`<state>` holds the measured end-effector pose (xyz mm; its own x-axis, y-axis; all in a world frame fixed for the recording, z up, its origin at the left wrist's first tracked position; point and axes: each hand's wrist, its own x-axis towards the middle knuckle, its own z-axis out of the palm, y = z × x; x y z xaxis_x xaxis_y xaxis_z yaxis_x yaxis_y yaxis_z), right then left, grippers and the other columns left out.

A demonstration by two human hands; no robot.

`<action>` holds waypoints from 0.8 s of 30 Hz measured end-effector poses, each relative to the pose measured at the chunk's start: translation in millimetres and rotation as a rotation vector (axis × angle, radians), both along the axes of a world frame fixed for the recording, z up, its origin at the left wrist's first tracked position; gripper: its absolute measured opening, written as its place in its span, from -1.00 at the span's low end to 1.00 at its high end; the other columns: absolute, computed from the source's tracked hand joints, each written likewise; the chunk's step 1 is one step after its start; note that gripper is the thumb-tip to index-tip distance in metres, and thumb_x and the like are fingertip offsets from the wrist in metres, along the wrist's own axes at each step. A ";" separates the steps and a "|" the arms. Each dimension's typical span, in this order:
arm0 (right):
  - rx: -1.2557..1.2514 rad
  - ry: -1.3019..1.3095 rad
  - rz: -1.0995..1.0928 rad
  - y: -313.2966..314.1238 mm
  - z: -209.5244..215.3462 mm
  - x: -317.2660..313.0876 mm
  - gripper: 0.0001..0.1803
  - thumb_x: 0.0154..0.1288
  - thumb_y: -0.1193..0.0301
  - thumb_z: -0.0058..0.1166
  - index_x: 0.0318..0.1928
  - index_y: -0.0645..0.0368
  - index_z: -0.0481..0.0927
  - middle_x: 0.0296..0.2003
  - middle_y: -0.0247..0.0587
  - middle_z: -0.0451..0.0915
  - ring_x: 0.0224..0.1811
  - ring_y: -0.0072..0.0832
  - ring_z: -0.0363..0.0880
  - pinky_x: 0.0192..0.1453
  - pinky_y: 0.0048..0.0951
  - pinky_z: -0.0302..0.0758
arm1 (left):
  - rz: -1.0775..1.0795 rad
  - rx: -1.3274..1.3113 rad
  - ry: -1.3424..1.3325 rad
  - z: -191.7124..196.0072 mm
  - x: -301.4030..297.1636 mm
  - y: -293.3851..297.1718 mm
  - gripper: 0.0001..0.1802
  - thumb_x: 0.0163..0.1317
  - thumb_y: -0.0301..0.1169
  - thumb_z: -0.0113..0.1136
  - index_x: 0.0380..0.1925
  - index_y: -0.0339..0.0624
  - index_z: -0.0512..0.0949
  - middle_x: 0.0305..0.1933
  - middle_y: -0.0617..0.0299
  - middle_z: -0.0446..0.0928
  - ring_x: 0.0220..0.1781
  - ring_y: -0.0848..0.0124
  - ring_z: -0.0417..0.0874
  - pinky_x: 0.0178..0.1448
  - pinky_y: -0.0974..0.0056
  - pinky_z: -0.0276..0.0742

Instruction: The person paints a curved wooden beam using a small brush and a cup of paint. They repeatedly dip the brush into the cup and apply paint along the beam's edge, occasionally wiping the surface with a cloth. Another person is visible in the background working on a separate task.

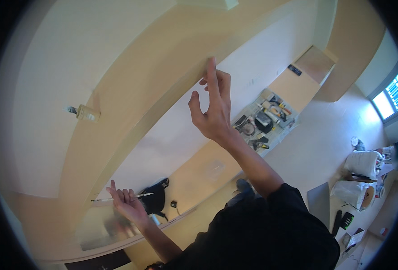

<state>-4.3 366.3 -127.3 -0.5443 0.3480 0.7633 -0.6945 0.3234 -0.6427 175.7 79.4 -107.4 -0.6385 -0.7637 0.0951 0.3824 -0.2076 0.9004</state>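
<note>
Raised at the centre, my right hand [214, 108] is empty, with its index finger stretched out. That fingertip meets the lower edge of a beige, curved board [163, 85], as far as I can see; the thumb stands apart. At lower left, my left hand [129, 207] has its fingers curled round a slim stick with a pale pointed end [146, 195], which looks like a fine paintbrush. Its index finger points up near the board's lower left part. A small clear jar [88, 113] with something dark sticking out of it rests on the board at the left.
Below the board runs a long wooden counter [203, 168] carrying a black bag [155, 200]. Farther right, a sheet [273, 135] is crowded with several tools, and a dark remote-like object [294, 69] lies beyond. White bags [363, 164] and boxes stand on the right.
</note>
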 end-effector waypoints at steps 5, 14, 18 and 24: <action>-0.136 0.109 0.000 -10.3 -3.1 -11.8 -0.15 0.15 0.71 0.10 0.52 0.40 0.26 -0.02 0.01 0.46 -0.08 -0.28 0.47 -0.11 -0.33 0.52 | 0.034 -0.102 -0.011 7.1 -9.7 -11.4 -0.37 0.58 -0.15 0.13 0.42 -0.41 0.31 -0.57 0.52 -0.09 -0.57 0.68 -0.07 -0.48 0.43 -0.06; -0.050 0.164 -0.103 -11.1 -4.8 -14.3 -0.14 -0.05 0.75 0.09 0.42 0.33 0.48 -0.11 -0.08 0.54 -0.18 -0.29 0.49 -0.17 -0.34 0.49 | 0.102 -0.147 -0.061 14.4 -12.9 -9.3 -0.60 0.59 -0.13 0.11 0.13 -0.26 0.49 -0.57 0.55 -0.02 -0.59 0.67 -0.06 -0.48 0.42 -0.07; -0.016 0.172 -0.151 -10.2 -6.0 -15.3 -0.11 -0.18 0.73 0.10 0.37 0.31 0.55 -0.16 -0.16 0.53 -0.18 -0.33 0.50 -0.18 -0.35 0.46 | 0.105 -0.160 -0.098 15.5 -12.9 -9.5 -0.56 0.60 -0.13 0.09 0.19 -0.30 0.47 -0.56 0.53 0.03 -0.59 0.68 -0.07 -0.48 0.43 -0.07; 0.030 0.168 -0.131 -9.0 -6.1 -10.9 -0.12 -0.22 0.68 0.12 0.32 0.27 0.61 -0.18 -0.20 0.51 -0.15 -0.39 0.52 -0.13 -0.34 0.42 | 0.104 -0.176 -0.092 15.1 -13.9 -7.6 -0.50 0.61 -0.13 0.08 0.26 -0.35 0.44 -0.57 0.54 0.00 -0.58 0.67 -0.07 -0.48 0.43 -0.07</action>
